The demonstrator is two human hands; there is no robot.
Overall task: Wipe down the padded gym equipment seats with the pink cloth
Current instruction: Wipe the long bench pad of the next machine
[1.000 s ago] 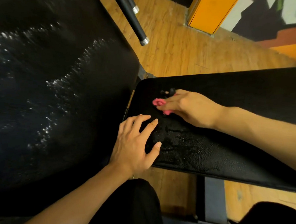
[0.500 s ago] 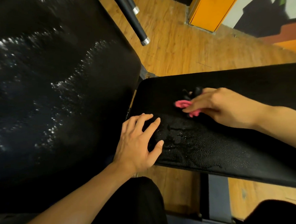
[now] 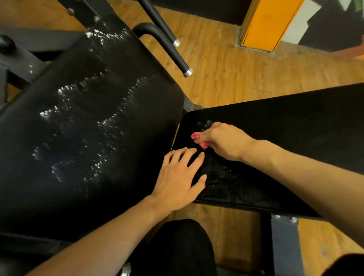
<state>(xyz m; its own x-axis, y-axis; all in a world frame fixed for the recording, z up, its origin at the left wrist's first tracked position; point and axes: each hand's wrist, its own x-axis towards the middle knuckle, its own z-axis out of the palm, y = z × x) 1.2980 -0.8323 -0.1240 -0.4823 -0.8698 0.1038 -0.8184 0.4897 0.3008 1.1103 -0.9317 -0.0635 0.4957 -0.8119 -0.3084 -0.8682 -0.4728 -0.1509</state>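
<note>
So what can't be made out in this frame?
- Cloth: mostly hidden by the right hand, head view; only pink folds show.
- Right pad: far end cut by the frame edge.
- Dark bits by the cloth: too small to identify.
- Left pad: near end cut off.

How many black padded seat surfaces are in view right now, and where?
2. A large wet-looking pad fills the left side. A flatter bench pad lies on the right, with the left hand resting on its near corner and the right hand pressing the pink cloth on it. Others may lie outside the view.
</note>
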